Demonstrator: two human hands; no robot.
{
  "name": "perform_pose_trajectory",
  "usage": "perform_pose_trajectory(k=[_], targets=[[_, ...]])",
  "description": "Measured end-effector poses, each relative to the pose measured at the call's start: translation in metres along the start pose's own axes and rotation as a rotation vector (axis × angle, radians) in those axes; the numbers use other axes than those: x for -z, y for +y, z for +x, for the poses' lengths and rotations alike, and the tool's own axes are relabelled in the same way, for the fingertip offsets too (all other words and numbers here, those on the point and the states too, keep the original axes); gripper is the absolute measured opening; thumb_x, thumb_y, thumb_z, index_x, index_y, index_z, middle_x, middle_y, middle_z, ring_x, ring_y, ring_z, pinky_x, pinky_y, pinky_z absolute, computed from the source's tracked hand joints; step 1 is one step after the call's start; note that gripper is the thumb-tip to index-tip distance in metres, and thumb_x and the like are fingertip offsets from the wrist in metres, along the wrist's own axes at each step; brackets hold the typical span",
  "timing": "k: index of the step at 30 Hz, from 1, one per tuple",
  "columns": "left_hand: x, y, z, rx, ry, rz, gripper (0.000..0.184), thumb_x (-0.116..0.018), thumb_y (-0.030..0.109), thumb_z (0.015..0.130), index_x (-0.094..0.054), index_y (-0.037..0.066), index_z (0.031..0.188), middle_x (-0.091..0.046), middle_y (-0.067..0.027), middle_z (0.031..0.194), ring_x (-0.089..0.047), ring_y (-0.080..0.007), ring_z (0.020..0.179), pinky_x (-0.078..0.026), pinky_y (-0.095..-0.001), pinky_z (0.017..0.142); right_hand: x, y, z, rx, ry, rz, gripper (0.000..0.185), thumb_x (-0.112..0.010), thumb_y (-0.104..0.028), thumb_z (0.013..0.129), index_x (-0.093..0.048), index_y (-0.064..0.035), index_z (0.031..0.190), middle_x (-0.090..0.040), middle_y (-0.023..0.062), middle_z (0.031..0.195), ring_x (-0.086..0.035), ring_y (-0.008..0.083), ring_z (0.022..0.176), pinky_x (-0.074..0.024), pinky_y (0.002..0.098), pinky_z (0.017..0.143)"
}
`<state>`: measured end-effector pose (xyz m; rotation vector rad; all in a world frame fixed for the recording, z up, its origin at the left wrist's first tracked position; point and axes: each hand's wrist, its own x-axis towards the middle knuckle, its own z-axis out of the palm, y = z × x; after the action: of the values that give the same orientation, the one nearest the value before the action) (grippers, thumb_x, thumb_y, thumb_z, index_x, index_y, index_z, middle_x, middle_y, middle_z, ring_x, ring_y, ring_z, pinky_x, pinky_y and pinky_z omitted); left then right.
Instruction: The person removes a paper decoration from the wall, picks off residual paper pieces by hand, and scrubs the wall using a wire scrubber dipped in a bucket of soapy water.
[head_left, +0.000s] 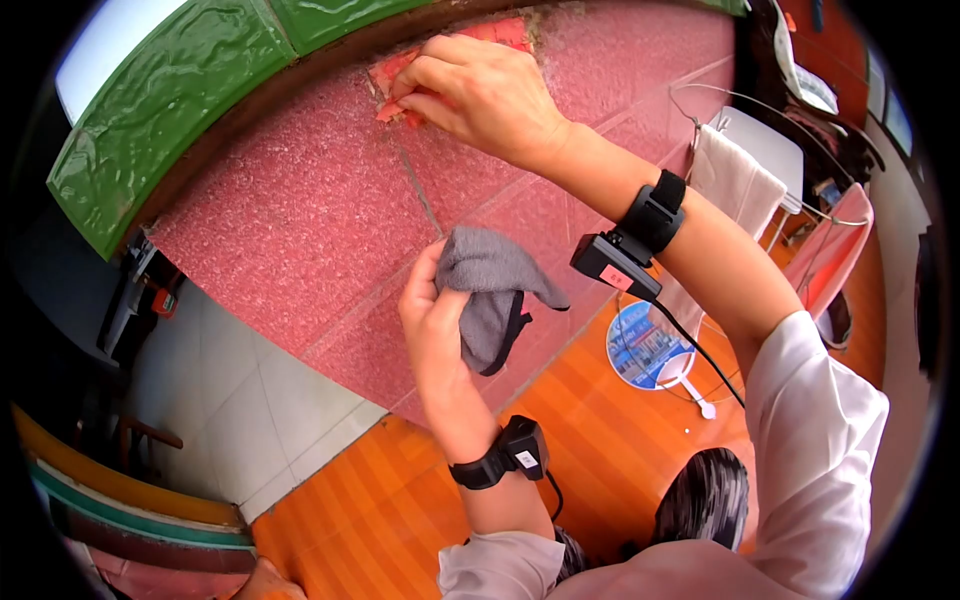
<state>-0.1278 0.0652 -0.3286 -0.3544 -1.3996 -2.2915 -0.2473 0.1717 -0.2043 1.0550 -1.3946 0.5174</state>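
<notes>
Near: my left fingers [427, 268] gripping grey cloth [490, 270] over pink tiles [280, 200]. Cloth looks light, soft, floppy; bunched middle is good for holding. Farther: right fingers [430, 72] pinched closed at red patch [500, 33]; whether gripping it, cannot tell.

The right arm [690, 235] reaches up and across, its hand [480, 95] bent at the knuckles with thumb and fingers drawn together. Lower down, the left hand [432, 315] is raised above its forearm [505, 500], fingers curled in a grip
</notes>
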Motion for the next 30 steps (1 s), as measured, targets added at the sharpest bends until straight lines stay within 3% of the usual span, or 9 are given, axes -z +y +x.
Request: perform_pose_trajectory(k=[9, 12, 13, 17, 19, 23, 24, 25, 30], targets=[[-0.003, 0.002, -0.002, -0.008, 0.032, 0.006, 0.027, -0.054, -0.002, 0.076, -0.056, -0.002, 0.103, -0.061, -0.0068, 0.095, -0.058, -0.0136, 0.087, -0.045, -0.0260, 0.079, 0.005, -0.001, -0.019, -0.102, -0.099, -0.022, 0.012, -0.062, -0.019, 0.071, -0.058, -0.0080, 0.073, -0.055, 0.0080, 0.072, -0.059, 0.0254, 0.070, -0.0478, 0.0364, 0.060], [-0.002, 0.001, -0.001, -0.020, 0.015, 0.005, 0.027, -0.055, -0.003, 0.075, -0.057, -0.002, 0.102, -0.061, -0.0072, 0.095, -0.058, -0.0140, 0.087, -0.045, -0.0262, 0.079, 0.015, 0.012, -0.039, -0.403, -0.048, 0.129, 0.013, -0.062, -0.021, 0.074, -0.060, -0.0081, 0.076, -0.058, 0.0072, 0.076, -0.060, 0.0248, 0.070, -0.0478, 0.0349, 0.060], [-0.002, 0.000, -0.001, -0.029, 0.022, 0.022, 0.027, -0.055, -0.003, 0.075, -0.057, -0.002, 0.102, -0.061, -0.0073, 0.094, -0.058, -0.0142, 0.086, -0.045, -0.0263, 0.079, 0.018, 0.023, -0.043, -0.405, -0.047, 0.119, 0.013, -0.062, -0.021, 0.074, -0.060, -0.0081, 0.076, -0.058, 0.0072, 0.076, -0.060, 0.0248, 0.070, -0.0478, 0.0349, 0.060], [-0.006, -0.003, 0.000, 0.002, 0.011, 0.028, 0.025, -0.056, -0.002, 0.076, -0.057, -0.002, 0.101, -0.060, -0.0073, 0.094, -0.058, -0.0145, 0.086, -0.046, -0.0267, 0.078, 0.021, 0.099, -0.055, -1.191, 0.258, 0.392, 0.021, -0.067, -0.025, 0.075, -0.066, -0.0061, 0.085, -0.064, 0.0049, 0.074, -0.059, 0.0127, 0.065, -0.0464, 0.0287, 0.061], [-0.005, -0.007, 0.000, 0.003, 0.001, 0.032, 0.025, -0.054, -0.001, 0.078, -0.056, -0.002, 0.103, -0.061, -0.0083, 0.095, -0.059, -0.0162, 0.086, -0.048, -0.0279, 0.078, 0.029, 0.128, -0.058, -1.281, 0.301, 0.556, 0.021, -0.066, -0.022, 0.081, -0.063, -0.0034, 0.091, -0.058, -0.0023, 0.077, -0.050, 0.0055, 0.065, -0.0406, 0.0193, 0.057], [-0.002, -0.011, 0.003, -0.009, -0.013, 0.066, 0.023, -0.052, 0.000, 0.080, -0.055, -0.002, 0.103, -0.061, -0.0097, 0.095, -0.060, -0.0179, 0.084, -0.049, -0.0291, 0.076, 0.030, 0.168, -0.055, -1.197, 0.270, 0.465, 0.022, -0.067, -0.021, 0.080, -0.062, -0.0026, 0.092, -0.058, -0.0017, 0.079, -0.050, 0.0042, 0.068, -0.0413, 0.0196, 0.058], [-0.001, -0.011, 0.003, -0.009, -0.013, 0.066, 0.023, -0.052, 0.000, 0.080, -0.055, -0.002, 0.103, -0.061, -0.0097, 0.095, -0.060, -0.0179, 0.084, -0.049, -0.0291, 0.076, 0.033, 0.175, -0.052, -1.152, 0.269, 0.715, 0.022, -0.067, -0.020, 0.080, -0.062, -0.0023, 0.092, -0.060, -0.0008, 0.081, -0.051, 0.0054, 0.069, -0.0425, 0.0203, 0.059], [0.000, -0.012, 0.003, -0.004, -0.014, 0.065, 0.023, -0.052, -0.001, 0.080, -0.054, -0.003, 0.103, -0.061, -0.0098, 0.095, -0.060, -0.0181, 0.085, -0.050, -0.0293, 0.077, 0.032, 0.177, -0.052, -1.153, 0.268, 0.715, 0.022, -0.067, -0.020, 0.080, -0.062, -0.0023, 0.092, -0.060, -0.0008, 0.081, -0.051, 0.0054, 0.069, -0.0425, 0.0203, 0.059], [0.003, -0.017, 0.005, 0.021, -0.002, 0.035, 0.024, -0.051, -0.001, 0.080, -0.054, -0.003, 0.104, -0.060, -0.0101, 0.095, -0.060, -0.0189, 0.086, -0.050, -0.0302, 0.078, 0.028, 0.176, -0.042, -1.188, 0.362, 0.550, 0.026, -0.071, -0.022, 0.076, -0.063, -0.0026, 0.091, -0.062, 0.0009, 0.081, -0.055, 0.0071, 0.068, -0.0441, 0.0188, 0.060]])
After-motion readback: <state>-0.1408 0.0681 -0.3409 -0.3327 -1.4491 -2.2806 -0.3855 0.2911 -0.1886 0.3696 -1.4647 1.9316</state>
